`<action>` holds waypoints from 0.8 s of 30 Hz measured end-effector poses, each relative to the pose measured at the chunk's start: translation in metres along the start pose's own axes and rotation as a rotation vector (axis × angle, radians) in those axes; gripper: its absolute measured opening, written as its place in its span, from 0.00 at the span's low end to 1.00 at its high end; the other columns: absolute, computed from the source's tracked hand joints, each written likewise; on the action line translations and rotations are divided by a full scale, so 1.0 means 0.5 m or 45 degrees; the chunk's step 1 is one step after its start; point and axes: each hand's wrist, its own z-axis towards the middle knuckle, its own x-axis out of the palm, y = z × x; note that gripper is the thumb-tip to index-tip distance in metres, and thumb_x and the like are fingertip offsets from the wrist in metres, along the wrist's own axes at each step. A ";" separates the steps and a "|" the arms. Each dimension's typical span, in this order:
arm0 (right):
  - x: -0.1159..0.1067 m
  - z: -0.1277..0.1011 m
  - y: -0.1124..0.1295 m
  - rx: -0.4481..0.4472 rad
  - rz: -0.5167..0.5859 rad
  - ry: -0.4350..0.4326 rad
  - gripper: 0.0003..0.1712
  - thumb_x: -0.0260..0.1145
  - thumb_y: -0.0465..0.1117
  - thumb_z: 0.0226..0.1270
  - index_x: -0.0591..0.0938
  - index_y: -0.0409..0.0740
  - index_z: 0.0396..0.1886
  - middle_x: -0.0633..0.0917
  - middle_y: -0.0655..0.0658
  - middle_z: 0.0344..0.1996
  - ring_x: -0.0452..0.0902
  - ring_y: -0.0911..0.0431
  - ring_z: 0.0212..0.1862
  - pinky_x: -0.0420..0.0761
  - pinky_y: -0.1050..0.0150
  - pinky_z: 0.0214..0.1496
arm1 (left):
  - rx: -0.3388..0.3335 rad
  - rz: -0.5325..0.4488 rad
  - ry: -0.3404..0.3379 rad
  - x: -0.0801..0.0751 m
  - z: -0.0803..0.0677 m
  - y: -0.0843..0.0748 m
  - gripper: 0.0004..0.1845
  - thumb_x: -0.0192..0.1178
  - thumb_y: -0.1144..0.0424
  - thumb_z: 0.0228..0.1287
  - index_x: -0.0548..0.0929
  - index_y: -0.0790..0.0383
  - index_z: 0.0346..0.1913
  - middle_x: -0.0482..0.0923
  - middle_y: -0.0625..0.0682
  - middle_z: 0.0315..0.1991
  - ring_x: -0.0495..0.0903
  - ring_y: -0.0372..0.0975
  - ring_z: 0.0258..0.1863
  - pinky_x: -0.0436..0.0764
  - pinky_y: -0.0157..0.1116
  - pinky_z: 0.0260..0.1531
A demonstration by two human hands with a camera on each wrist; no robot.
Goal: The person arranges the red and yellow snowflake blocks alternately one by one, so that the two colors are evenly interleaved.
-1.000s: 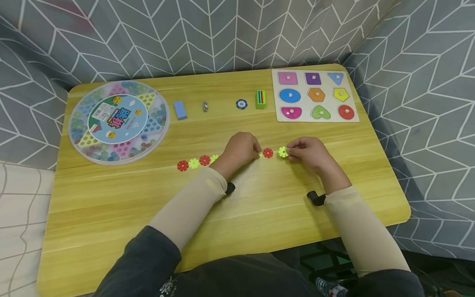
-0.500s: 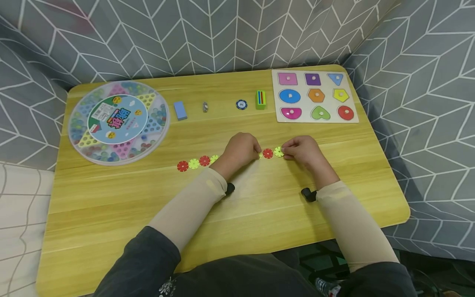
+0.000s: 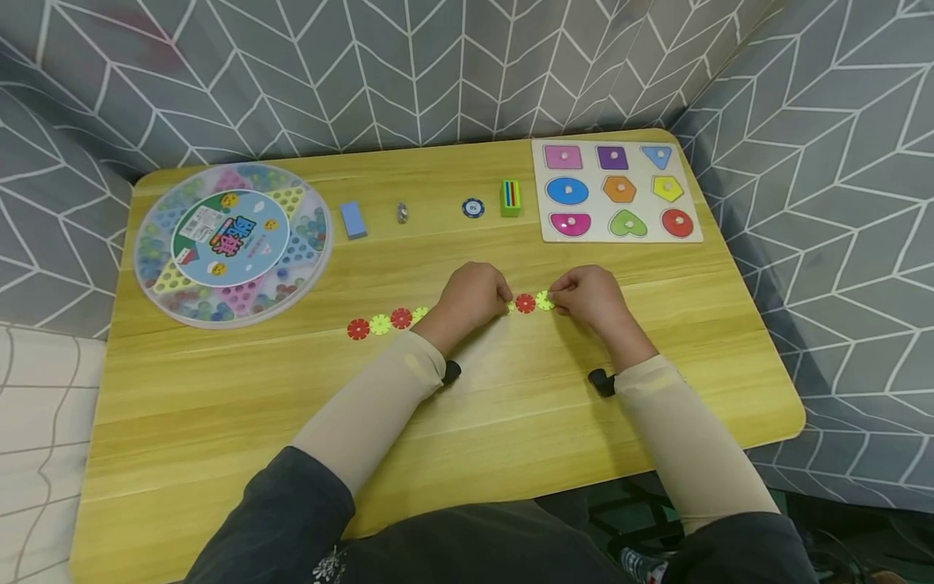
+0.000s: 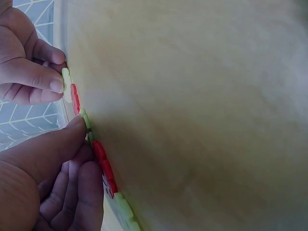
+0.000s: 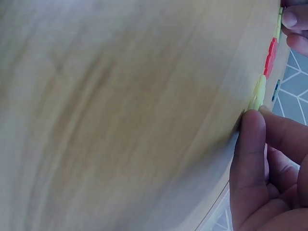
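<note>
A row of notched plastic discs, red and yellow-green by turns, runs across the middle of the table. My left hand point(image 3: 470, 296) covers the row's middle and pinches a yellow-green disc point(image 4: 88, 129) between thumb and fingers. Right of it is a red disc point(image 3: 524, 303). At the row's right end my right hand point(image 3: 589, 298) pinches another yellow-green disc point(image 5: 258, 94) by its outer edge; its inner edge meets the red disc. Beyond my left wrist, the row's left end shows, finishing in a red disc point(image 3: 357, 328).
Along the back of the wooden table point(image 3: 511, 422) lie a round Chinese checkers set point(image 3: 248, 304), a blue block point(image 3: 353, 220), a small silvery item point(image 3: 402, 212), a poker chip point(image 3: 473, 208), a green box with coloured sticks point(image 3: 510, 199) and a shape-puzzle board point(image 3: 591, 192).
My right hand has moved left with its yellow-green disc, closing the gap to the red disc. My left hand has kept its place on the row.
</note>
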 end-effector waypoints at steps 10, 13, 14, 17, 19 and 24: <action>0.007 -0.001 0.004 -0.032 -0.110 -0.032 0.08 0.70 0.38 0.72 0.89 0.35 0.39 0.88 0.41 0.32 0.82 0.55 0.32 0.79 0.62 0.37 | 0.018 0.006 0.009 0.001 0.001 -0.003 0.05 0.74 0.64 0.62 0.94 0.56 0.41 0.89 0.47 0.42 0.83 0.42 0.49 0.78 0.39 0.56; 0.006 -0.002 0.002 -0.033 -0.120 -0.029 0.09 0.70 0.38 0.72 0.89 0.35 0.40 0.88 0.41 0.32 0.81 0.54 0.32 0.78 0.61 0.38 | 0.018 0.013 0.013 0.002 0.002 -0.004 0.05 0.74 0.63 0.62 0.94 0.56 0.40 0.89 0.47 0.42 0.83 0.42 0.49 0.78 0.39 0.55; 0.006 -0.003 0.002 -0.036 -0.124 -0.029 0.09 0.70 0.38 0.72 0.89 0.35 0.40 0.89 0.41 0.32 0.81 0.54 0.32 0.78 0.61 0.39 | 0.019 0.016 0.012 0.002 0.002 -0.004 0.05 0.74 0.63 0.62 0.94 0.56 0.40 0.89 0.46 0.42 0.83 0.42 0.49 0.78 0.39 0.55; 0.003 0.005 0.006 -0.061 -0.137 -0.018 0.09 0.70 0.39 0.72 0.89 0.35 0.40 0.89 0.42 0.32 0.82 0.53 0.33 0.78 0.60 0.39 | 0.005 0.011 -0.006 0.001 0.001 0.001 0.05 0.74 0.63 0.62 0.94 0.56 0.40 0.89 0.46 0.42 0.83 0.42 0.49 0.78 0.38 0.55; 0.001 0.011 0.010 -0.073 -0.139 -0.007 0.09 0.70 0.39 0.72 0.89 0.35 0.40 0.89 0.42 0.33 0.82 0.53 0.33 0.78 0.60 0.39 | -0.005 -0.001 -0.019 0.000 0.001 0.004 0.05 0.74 0.64 0.62 0.94 0.57 0.41 0.89 0.46 0.42 0.83 0.42 0.49 0.78 0.38 0.54; -0.001 0.023 0.023 -0.082 -0.117 0.039 0.10 0.70 0.39 0.72 0.89 0.34 0.40 0.89 0.41 0.34 0.84 0.53 0.34 0.79 0.62 0.38 | -0.029 -0.040 -0.056 -0.003 -0.004 0.013 0.06 0.74 0.65 0.62 0.94 0.57 0.41 0.89 0.47 0.42 0.83 0.42 0.48 0.79 0.38 0.54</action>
